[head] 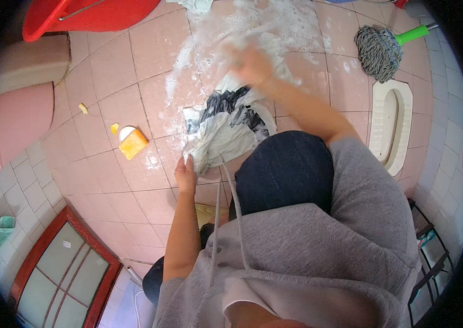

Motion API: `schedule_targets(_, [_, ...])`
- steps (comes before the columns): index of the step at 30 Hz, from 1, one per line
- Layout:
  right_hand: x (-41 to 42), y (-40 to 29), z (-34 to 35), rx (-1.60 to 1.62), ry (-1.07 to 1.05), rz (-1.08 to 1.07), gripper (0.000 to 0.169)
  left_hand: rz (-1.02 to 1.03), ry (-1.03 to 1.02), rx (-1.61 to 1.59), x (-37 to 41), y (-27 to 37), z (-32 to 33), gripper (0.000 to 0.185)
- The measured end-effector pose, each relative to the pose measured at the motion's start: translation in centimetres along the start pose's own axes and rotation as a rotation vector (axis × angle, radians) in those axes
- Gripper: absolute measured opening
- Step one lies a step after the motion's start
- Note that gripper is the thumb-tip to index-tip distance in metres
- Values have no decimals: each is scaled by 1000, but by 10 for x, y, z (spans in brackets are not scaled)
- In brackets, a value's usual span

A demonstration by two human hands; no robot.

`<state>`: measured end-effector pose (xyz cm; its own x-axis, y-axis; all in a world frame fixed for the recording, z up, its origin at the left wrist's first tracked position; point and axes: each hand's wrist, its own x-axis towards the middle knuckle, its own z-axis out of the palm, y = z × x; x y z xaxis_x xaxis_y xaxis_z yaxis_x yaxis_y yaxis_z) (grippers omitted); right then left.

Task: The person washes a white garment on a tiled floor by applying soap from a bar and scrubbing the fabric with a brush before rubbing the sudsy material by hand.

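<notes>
A wet, pale garment with dark printed patches [231,137] lies bunched on the pink tiled floor, with soap suds [231,24] around its far end. My left hand [185,174] grips the garment's near left edge. Over its far part is my right hand [252,63], blurred by motion; whether it holds cloth or a tool cannot be made out. To the left on the tiles sit an orange block, apparently soap [133,144], a white round piece [126,133] partly under it, and small yellow scraps [115,128].
A red plastic basin [92,16] stands at the upper left, and pale cloth [198,5] lies at the top edge. On the right are a mop head [380,53] with a green handle socket and a squat toilet [391,123]. A red-framed door [67,274] is at the lower left.
</notes>
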<state>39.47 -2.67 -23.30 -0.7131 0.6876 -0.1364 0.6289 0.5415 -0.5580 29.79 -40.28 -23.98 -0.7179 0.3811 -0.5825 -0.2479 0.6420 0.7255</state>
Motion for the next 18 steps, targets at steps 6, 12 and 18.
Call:
schedule_targets(6, [-33,-27,3,-279,-494,-353,46,1,133,264,-12,15,-22,23])
schedule_targets(12, [39,75,-32,109,161,421,83,362,113,129,-5,86,-22,24])
schedule_targets(18, [-33,30,22,310,-302,-168,85,186,176,-346,-11,111,-18,28])
